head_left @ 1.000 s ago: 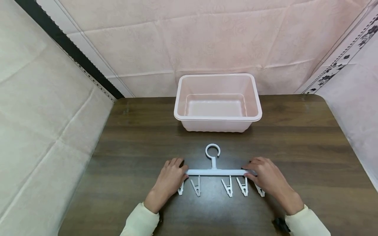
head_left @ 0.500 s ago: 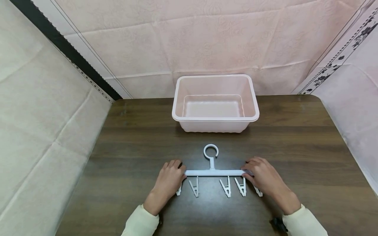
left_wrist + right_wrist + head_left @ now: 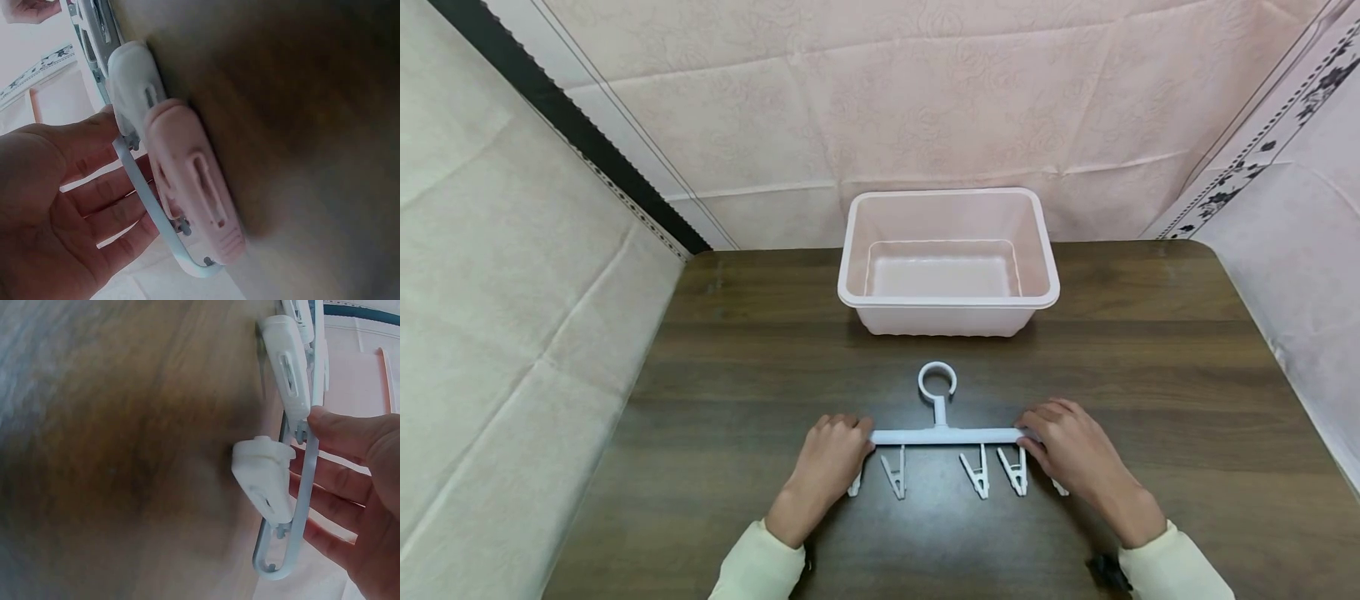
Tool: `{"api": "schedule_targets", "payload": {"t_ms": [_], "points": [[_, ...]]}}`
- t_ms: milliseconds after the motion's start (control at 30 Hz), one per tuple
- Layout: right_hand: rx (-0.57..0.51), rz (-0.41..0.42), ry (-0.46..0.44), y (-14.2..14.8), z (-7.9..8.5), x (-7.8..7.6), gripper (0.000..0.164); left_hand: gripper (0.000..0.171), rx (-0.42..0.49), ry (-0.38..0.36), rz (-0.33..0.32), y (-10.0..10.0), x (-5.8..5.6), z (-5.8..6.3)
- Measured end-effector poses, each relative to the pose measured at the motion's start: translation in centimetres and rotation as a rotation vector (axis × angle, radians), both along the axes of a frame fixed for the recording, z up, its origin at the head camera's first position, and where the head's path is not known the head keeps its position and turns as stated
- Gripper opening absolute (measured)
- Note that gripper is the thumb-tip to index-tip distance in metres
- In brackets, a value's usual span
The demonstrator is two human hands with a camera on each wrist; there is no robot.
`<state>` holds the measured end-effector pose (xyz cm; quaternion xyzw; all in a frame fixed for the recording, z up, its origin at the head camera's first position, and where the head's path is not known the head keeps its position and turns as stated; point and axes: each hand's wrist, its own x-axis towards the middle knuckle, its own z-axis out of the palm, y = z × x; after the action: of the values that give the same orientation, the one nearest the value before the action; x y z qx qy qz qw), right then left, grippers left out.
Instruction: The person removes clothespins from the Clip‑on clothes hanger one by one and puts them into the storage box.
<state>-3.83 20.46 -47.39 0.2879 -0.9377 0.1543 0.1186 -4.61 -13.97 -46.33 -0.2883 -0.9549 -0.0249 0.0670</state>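
A pale clip hanger (image 3: pixel 970 436) with a round hook (image 3: pixel 937 379) lies in front of me, its hook pointing away. White clips (image 3: pixel 977 473) hang from its bar toward me. My left hand (image 3: pixel 835 458) grips the bar's left end, thumb on the near side and fingers on the far side. A pink clip (image 3: pixel 197 181) shows beside a white one at that end in the left wrist view. The bar's right end is pinched by my right hand (image 3: pixel 1071 442), with white clips (image 3: pixel 265 478) close to the fingers in the right wrist view. My hands hide both bar ends in the head view.
Behind the hanger, a pale pink plastic basin (image 3: pixel 951 302) stands at the back of the brown wooden table (image 3: pixel 760 358). Light cloth (image 3: pixel 940 100) covers the walls at the back and both sides. A small black object (image 3: pixel 1107 571) is at my right wrist.
The view shifted slightly at first. My left fingers have closed in a little on the bar's end, and the hanger has moved very slightly away from me.
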Motion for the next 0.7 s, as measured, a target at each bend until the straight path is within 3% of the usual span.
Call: {"api": "schedule_targets", "payload": {"t_ms": [267,567,700], "points": [[-0.026,-0.031,0.006,0.2,0.9,0.3,0.017,0.018,0.051,-0.009,0.0,-0.1,0.0,0.9],[-0.071,0.029,0.089,0.6,1.0,0.0,0.023,0.02,0.107,-0.095,0.0,-0.6,-0.2,1.8],[-0.114,0.052,0.113,0.8,1.2,0.0,0.013,0.023,0.164,-0.133,0.0,-0.9,-0.3,2.2]]}}
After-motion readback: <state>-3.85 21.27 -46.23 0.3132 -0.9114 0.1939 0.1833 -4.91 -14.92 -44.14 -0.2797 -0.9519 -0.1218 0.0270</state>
